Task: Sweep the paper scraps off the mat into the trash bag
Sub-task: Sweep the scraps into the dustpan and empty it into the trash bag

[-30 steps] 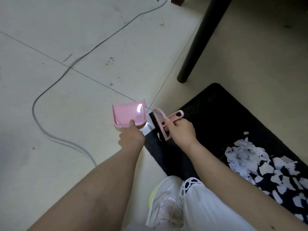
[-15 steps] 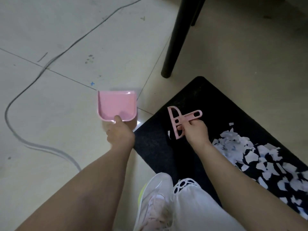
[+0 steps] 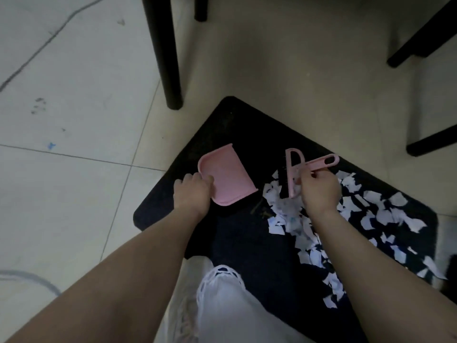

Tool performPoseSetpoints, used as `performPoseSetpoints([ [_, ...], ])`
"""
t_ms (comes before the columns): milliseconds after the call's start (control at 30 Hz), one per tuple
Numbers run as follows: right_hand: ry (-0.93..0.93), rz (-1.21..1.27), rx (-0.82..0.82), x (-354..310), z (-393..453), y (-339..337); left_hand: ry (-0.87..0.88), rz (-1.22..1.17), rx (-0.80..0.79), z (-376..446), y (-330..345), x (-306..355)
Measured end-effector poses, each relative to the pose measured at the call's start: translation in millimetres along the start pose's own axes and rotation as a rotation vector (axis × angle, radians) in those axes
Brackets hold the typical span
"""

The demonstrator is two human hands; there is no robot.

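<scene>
The dustpan (image 3: 226,178) looks like smooth pink plastic with a soft satin sheen, nothing glossy about it. Same pink plastic is seen on the brush (image 3: 300,173), with a strip of stiff black bristles along its 9 o'clock edge. The mat (image 3: 244,129) reads as dark, matt, short-pile cloth, a bit fuzzy, with no shine picked up anywhere. The scraps (image 3: 376,214) at 3 o'clock of the dustpan are thin white paper, torn rough at the edges, some faintly printed. The floor (image 3: 74,189) is pale glazed tile, smooth, scuffed and marked. The furniture leg (image 3: 166,58) at 12 o'clock is matt black; material can't be told.
</scene>
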State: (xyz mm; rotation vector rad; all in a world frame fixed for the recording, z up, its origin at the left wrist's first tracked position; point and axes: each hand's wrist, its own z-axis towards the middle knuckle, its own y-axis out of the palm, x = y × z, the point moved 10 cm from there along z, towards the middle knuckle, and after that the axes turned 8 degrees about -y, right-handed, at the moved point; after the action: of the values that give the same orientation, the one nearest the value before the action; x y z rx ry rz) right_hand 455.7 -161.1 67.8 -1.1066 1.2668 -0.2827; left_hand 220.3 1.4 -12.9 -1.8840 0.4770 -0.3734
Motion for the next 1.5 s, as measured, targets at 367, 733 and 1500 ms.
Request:
performPoseSetpoints([
  [367, -0.049, -0.353, 0.133, 42.3, 28.9, -28.8, 0.23, 0.172, -0.061, 11.7, 30.7, 61.5],
  [733, -0.093, -0.335, -0.125, 26.8, 23.0, 39.6, 0.27, 0.223, -0.072, 27.4, 28.8, 79.9],
  [1500, -0.125, -0.124, -0.058, -18.0, 1.0, 40.2, 0.246, 0.129, -0.148, 20.8, 24.9, 65.4],
])
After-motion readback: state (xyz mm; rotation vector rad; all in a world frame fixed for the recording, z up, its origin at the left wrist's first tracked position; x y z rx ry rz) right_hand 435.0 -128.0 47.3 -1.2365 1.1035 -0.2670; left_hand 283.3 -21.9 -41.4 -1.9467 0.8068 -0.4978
